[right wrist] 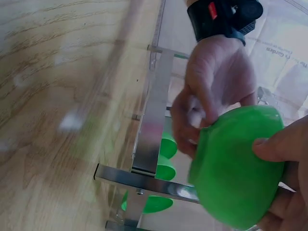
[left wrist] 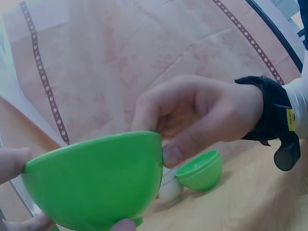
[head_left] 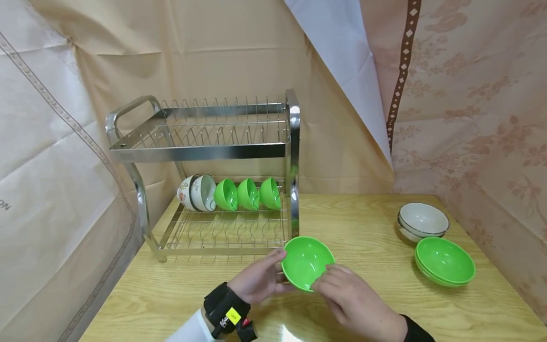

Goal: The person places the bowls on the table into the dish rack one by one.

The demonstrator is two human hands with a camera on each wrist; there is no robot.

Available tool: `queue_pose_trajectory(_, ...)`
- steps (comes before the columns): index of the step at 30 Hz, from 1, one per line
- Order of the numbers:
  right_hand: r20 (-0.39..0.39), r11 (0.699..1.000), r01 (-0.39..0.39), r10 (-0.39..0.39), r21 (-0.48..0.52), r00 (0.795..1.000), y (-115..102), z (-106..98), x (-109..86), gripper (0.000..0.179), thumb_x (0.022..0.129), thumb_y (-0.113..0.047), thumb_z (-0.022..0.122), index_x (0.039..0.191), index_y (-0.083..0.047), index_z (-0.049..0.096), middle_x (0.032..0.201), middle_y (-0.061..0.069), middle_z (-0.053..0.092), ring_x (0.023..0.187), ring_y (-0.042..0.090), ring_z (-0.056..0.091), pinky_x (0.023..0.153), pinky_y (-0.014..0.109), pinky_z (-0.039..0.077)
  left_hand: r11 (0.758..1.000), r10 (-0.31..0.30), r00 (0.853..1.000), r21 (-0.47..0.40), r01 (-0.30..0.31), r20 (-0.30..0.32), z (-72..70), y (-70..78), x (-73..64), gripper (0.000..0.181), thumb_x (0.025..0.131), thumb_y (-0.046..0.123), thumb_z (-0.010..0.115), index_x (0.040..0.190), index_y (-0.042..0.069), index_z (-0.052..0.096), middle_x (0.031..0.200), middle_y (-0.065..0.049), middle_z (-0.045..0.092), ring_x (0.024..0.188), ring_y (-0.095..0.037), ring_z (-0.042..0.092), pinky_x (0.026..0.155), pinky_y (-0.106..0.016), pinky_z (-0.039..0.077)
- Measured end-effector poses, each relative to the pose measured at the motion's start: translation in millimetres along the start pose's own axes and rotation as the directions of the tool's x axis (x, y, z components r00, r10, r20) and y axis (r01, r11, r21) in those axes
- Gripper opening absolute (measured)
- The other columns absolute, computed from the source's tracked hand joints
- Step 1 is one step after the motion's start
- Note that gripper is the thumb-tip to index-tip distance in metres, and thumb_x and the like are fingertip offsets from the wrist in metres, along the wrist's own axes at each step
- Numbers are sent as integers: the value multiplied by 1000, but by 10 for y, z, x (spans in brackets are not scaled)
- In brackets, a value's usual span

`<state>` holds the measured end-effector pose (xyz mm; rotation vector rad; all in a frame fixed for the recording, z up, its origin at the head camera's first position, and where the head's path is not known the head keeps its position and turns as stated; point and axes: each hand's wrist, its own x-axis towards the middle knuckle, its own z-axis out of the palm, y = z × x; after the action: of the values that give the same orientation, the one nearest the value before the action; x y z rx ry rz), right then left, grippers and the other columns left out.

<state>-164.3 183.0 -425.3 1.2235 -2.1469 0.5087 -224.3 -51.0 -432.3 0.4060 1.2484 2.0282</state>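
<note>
A green bowl (head_left: 305, 261) is held in front of the rack, its inside facing up toward the head view. My left hand (head_left: 258, 278) grips its left side, with the thumb at the rim and fingers spread around and beneath it. On the opposite side, my right hand (head_left: 356, 299) pinches the rim. The left wrist view shows the bowl (left wrist: 96, 183) side-on, with the right thumb (left wrist: 178, 151) against its outer wall. From the right wrist, the bowl's outside (right wrist: 236, 168) faces the camera and hides part of the left hand (right wrist: 216, 79).
A two-tier metal dish rack (head_left: 196, 153) stands at the left. On its lower tier, three green bowls (head_left: 248, 194) and two white patterned bowls (head_left: 202, 192) stand on edge in a row. Stacked white bowls (head_left: 423, 218) and stacked green bowls (head_left: 446, 261) sit on the table's right side.
</note>
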Motion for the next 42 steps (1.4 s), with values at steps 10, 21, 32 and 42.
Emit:
queue_pose_trajectory(10, -141, 992, -122, 117, -23, 983, -4, -58, 15, 39, 104, -33, 38, 110, -5, 65, 122, 10, 59, 117, 29, 48, 109, 25, 28, 935, 305, 914, 269, -233, -267, 113, 358, -200, 51, 98, 19, 53, 141, 10, 27, 127, -20, 42, 110, -30, 51, 92, -42, 49)
queue_pose_trajectory(21, 5, 919, -386, 388, -79, 922, 167, 55, -75, 42, 87, -31, 68, 120, -6, 60, 129, 12, 54, 125, 28, 39, 98, 53, 38, 690, 552, 680, 722, -48, -483, -126, 478, -116, 71, 82, 29, 77, 138, 16, 34, 116, -15, 35, 97, -28, 45, 79, -35, 48)
queue_pose_trajectory(32, 113, 911, -400, 410, -99, 905, 253, 235, -97, 54, 90, -50, 62, 126, -11, 59, 132, 11, 53, 125, 29, 39, 98, 58, 38, 621, 544, 659, 778, 99, -518, -339, 334, 258, 73, 77, 42, 80, 135, 18, 41, 129, -19, 32, 110, -32, 43, 88, -52, 48)
queue_pose_trajectory(42, 162, 914, -392, 404, -104, 900, 245, 247, -81, 54, 91, -54, 57, 128, -15, 58, 136, 6, 49, 129, 24, 34, 102, 56, 36, 629, 515, 651, 762, 154, -558, -441, 291, 464, 75, 75, 41, 82, 134, 19, 41, 129, -18, 32, 110, -33, 44, 89, -53, 48)
